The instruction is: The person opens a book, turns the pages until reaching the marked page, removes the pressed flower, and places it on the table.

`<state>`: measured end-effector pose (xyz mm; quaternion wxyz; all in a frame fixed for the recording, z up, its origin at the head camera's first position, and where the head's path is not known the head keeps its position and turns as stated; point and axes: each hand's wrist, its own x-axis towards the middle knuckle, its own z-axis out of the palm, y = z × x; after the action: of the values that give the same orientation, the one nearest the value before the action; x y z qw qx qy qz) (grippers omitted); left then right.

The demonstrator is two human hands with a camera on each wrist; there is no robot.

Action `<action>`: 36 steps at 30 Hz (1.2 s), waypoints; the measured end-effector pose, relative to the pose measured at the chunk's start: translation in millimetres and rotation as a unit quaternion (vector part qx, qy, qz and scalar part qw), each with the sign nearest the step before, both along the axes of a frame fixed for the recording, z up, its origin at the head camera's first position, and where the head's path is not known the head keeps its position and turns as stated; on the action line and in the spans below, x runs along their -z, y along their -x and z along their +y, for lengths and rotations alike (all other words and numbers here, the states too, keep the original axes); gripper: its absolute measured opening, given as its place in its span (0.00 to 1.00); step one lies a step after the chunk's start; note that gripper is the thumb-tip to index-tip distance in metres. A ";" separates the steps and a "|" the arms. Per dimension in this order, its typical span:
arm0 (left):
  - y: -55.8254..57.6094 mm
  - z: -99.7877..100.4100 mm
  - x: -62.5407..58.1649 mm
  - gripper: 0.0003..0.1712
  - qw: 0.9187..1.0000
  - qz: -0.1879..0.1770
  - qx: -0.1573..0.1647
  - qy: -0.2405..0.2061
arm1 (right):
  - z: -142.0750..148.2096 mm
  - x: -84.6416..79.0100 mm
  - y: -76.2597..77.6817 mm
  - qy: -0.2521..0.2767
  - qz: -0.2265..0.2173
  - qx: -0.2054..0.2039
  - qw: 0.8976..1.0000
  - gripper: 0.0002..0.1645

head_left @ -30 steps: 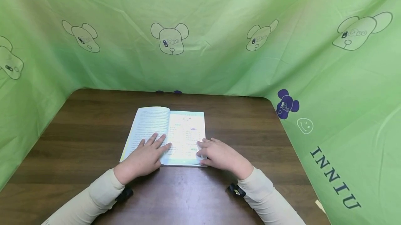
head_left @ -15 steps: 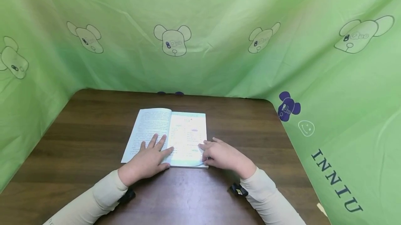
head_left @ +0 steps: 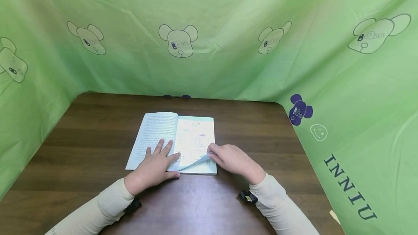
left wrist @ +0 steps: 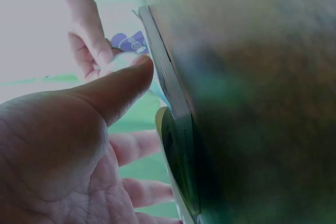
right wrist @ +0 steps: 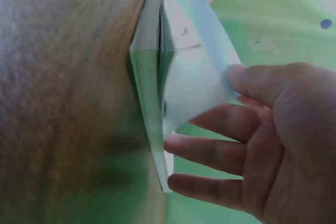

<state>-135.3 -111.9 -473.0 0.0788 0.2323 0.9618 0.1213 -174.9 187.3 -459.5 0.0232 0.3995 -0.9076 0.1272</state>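
Observation:
An open book [head_left: 196, 129] with printed pages lies on the wooden table. My left hand [head_left: 152, 167] rests on its left page with fingers spread, the thumb along the book's lower edge. My right hand [head_left: 233, 160] pinches the lower right corner of a page [head_left: 199, 160] between thumb and fingers, and that corner is lifted and bent over. In the right wrist view the page [right wrist: 202, 77] curves up from the thick stack, while other fingertips of the right hand [right wrist: 236, 140] sit at the book's side edge. The left wrist view shows the left thumb beside the page stack [left wrist: 168, 72].
The brown wooden table [head_left: 98, 129] reaches out around the book on all sides. A green cloth [head_left: 228, 71] with bear-head drawings hangs behind it and along both sides. Black straps [head_left: 248, 197] sit at the wrists under light sleeves.
My right hand has gone from lying at the page's right edge to pinching its lower corner and lifting it up and leftward. The left thumb has slid right along the lower edge.

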 end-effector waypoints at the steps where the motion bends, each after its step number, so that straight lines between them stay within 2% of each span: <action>1: 0.1 0.4 0.2 0.38 1.000 0.004 -0.003 -0.001 | -0.4 0.5 0.0 0.003 0.006 0.005 1.000 0.04; 7: 1.1 2.3 1.5 0.32 1.000 0.016 -0.018 -0.008 | -3.0 1.9 0.1 0.028 0.026 0.037 0.999 0.05; 11: 1.6 2.6 1.9 0.31 1.000 0.015 -0.023 -0.013 | -4.1 1.5 0.5 0.050 0.025 0.075 0.996 0.08; 16: 2.2 2.5 1.7 0.34 0.999 0.016 -0.031 -0.021 | -3.9 -1.1 1.9 0.078 0.039 0.131 0.988 0.13; 19: 3.0 2.3 2.4 0.40 0.998 0.027 -0.041 -0.033 | -2.4 -2.8 4.3 0.087 0.051 0.142 0.985 0.18; 22: 3.8 2.1 3.8 0.49 0.995 0.055 -0.052 -0.059 | -2.0 -3.5 5.7 0.082 0.042 0.135 0.987 0.21; 25: 5.6 2.3 5.1 0.59 0.989 0.109 -0.055 -0.087 | -2.7 -3.5 4.1 0.057 0.018 0.119 0.991 0.26; 28: 6.8 2.2 4.7 0.64 0.981 0.157 -0.055 -0.096 | -2.7 -2.3 0.7 0.018 -0.013 0.098 0.995 0.32; 30: 6.6 2.6 4.0 0.65 0.980 0.165 -0.059 -0.093 | -2.5 -1.1 -1.3 -0.003 -0.033 0.079 0.996 0.37; 33: 5.9 3.2 3.2 0.63 0.982 0.157 -0.065 -0.081 | -2.1 0.9 -3.6 -0.031 -0.061 0.051 0.996 0.40; 36: 5.8 3.0 1.8 0.60 0.984 0.149 -0.056 -0.073 | -1.8 1.9 -5.4 -0.051 -0.081 0.029 0.995 0.42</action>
<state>-141.1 -108.9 -474.8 -0.0898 0.1985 0.9628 0.1597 -169.5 185.5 -461.5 -0.0676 0.3624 -0.9228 0.1119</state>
